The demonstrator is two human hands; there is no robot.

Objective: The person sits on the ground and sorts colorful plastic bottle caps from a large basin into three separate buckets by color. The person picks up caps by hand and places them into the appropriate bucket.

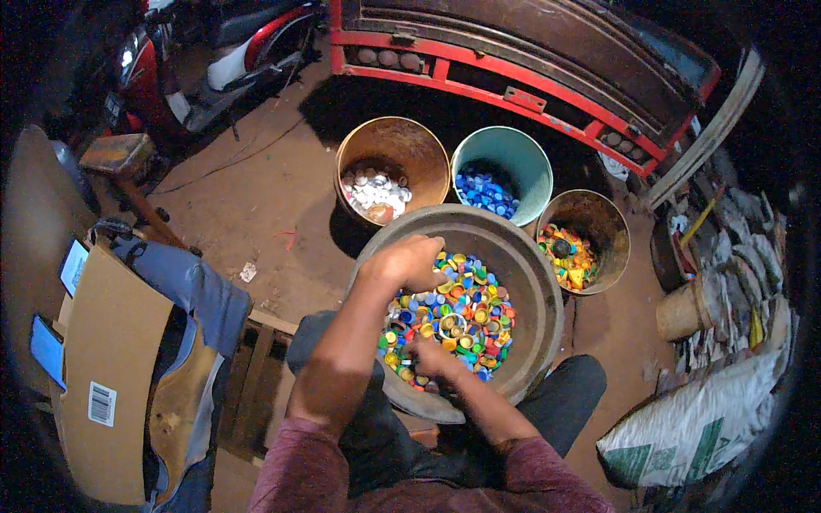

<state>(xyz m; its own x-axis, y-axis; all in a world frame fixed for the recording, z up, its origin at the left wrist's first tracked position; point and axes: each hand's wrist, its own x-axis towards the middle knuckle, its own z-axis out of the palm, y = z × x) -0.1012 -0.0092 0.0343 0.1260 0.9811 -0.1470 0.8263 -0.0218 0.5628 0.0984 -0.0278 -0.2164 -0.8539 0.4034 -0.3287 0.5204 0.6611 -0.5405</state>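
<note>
A large round basin (545,320) stands between my knees, holding plastic bottle caps (490,324) of many colours. My left hand (410,261) is above the basin's far left part, its fingers curled down; whether a cap is in them is hidden. Lower down, my right hand (433,359) reaches into the caps at the near left, its fingertips partly hidden. Beyond the rim is a brown bucket (410,138) with mostly white caps (377,192). Beside it, a pale green bucket (513,151) contains blue caps (484,192). The smaller bucket (612,237) at right has yellow and orange caps (571,256).
A red-framed vehicle tail (462,83) stands behind the buckets, with a motorcycle (237,64) at far left. Cardboard (115,359) and dark blue cloth (208,288) lie at my left. A white sack (699,423) and stacked material (750,276) line the right.
</note>
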